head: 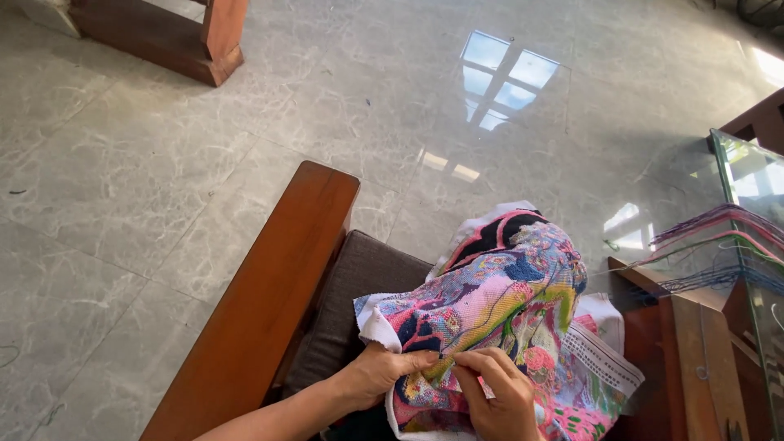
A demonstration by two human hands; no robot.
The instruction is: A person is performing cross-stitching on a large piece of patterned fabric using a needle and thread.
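Stitching is in hand: the right hand [500,396] pinches its fingers narrow at the embroidered cloth [498,302], the left hand [384,371] grips its near edge over the wooden armchair [269,302]; next, steady thread tension seems required.

I note the embroidered cloth [498,302]: woven canvas, matt, densely stitched in many-coloured thread, with bare white weave at its edges. The chair arm [269,302] is reddish wood, smooth, with a low satin sheen. The seat cushion [359,286] is grey-brown fabric, matt and coarse. The floor [163,180] is grey veined stone tile, highly polished and mirror-glossy. The glass tabletop [747,175] is clear, with loose matt threads [710,229] draped over its edge.
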